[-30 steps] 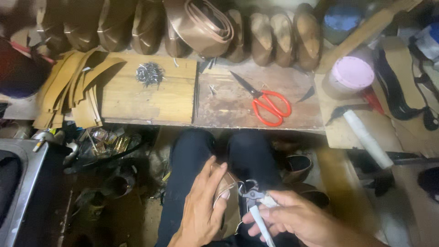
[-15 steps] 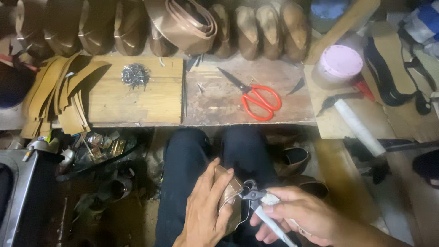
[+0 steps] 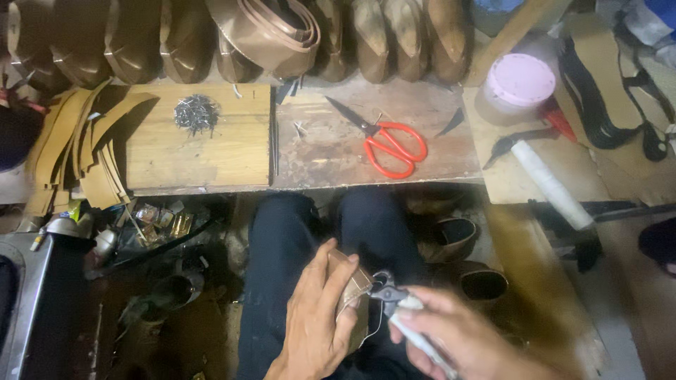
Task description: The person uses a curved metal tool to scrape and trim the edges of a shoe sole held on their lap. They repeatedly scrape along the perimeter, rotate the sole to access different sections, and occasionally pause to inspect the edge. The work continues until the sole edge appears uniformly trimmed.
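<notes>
Across the far side runs a low wooden tabletop (image 3: pixel 211 151), close enough to reach while seated. A row of brown shoe forms (image 3: pixel 380 35) stands along its far edge, and tan leather strips (image 3: pixel 77 155) hang off its left end. A round pink-lidded tub (image 3: pixel 520 81), no label legible, sits far right; red-handled scissors (image 3: pixel 391 144) lie mid-board and a heap of small nails (image 3: pixel 196 112) left of them. Near, over the lap, the left hand (image 3: pixel 317 324) wraps a tan shoe piece (image 3: pixel 355 292), steadying it, while the right hand (image 3: pixel 458 338) is clenched on white-handled pincers (image 3: pixel 394 299) whose jaws touch its edge.
</notes>
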